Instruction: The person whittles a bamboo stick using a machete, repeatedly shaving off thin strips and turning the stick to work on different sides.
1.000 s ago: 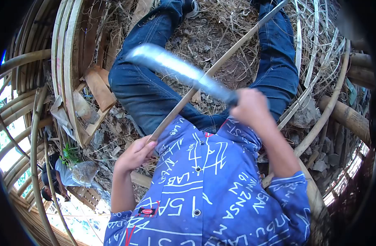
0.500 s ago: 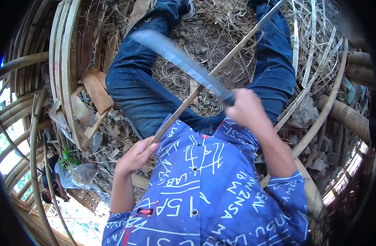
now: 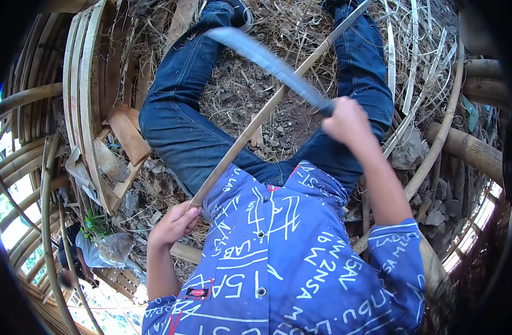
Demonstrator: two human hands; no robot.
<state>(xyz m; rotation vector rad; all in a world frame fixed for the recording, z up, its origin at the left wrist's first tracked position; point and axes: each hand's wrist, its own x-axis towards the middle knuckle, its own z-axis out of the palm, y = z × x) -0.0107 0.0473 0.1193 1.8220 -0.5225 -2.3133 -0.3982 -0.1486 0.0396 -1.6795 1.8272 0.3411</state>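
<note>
A long thin wooden strip [image 3: 256, 120] runs slantwise from my lap up over the far lower leg. My left hand [image 3: 175, 224] is closed round its near end, beside the blue shirt. My right hand [image 3: 348, 125] grips the dark handle of a machete. The broad blade [image 3: 261, 58], slightly blurred, points up and to the left and crosses the strip near its middle. Whether the edge touches the strip cannot be made out.
Pale wooden slats [image 3: 80, 84] stand at the left, with a brown wood scrap [image 3: 128, 134] beside them. Fibrous shavings [image 3: 423, 61] lie at the upper right, near a stone [image 3: 408, 149] and a bamboo pole [image 3: 474, 153]. Another person [image 3: 72, 257] is at the lower left.
My right hand and the machete have moved up and to the right along the strip. My left hand and the strip's near end have shifted down and left.
</note>
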